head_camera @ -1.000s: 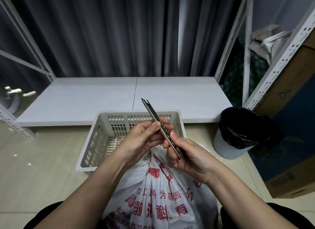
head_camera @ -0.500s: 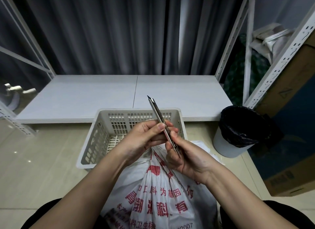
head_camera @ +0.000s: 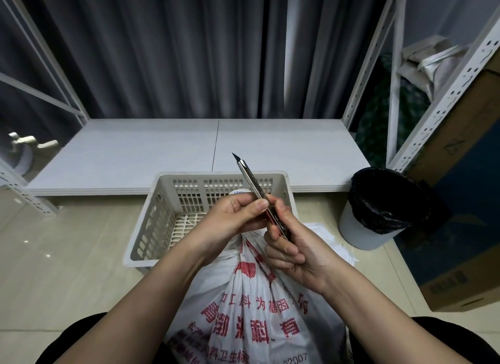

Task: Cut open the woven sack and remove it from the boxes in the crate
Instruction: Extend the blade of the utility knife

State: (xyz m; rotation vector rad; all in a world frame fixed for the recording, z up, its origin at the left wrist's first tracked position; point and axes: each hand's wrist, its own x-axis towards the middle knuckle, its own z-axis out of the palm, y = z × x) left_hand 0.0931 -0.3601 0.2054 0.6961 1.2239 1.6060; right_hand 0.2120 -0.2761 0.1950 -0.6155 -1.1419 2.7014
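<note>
Utility knife is held blade-up above the crate; its handle is gripped by curled right hand fingers, its middle pinched by left hand fingers. Woven sack, uncut, lies bunched below the hands, against the crate's near side. Black-lined bin stands right.

Woven sack: red Chinese print, digits "2007".
</note>
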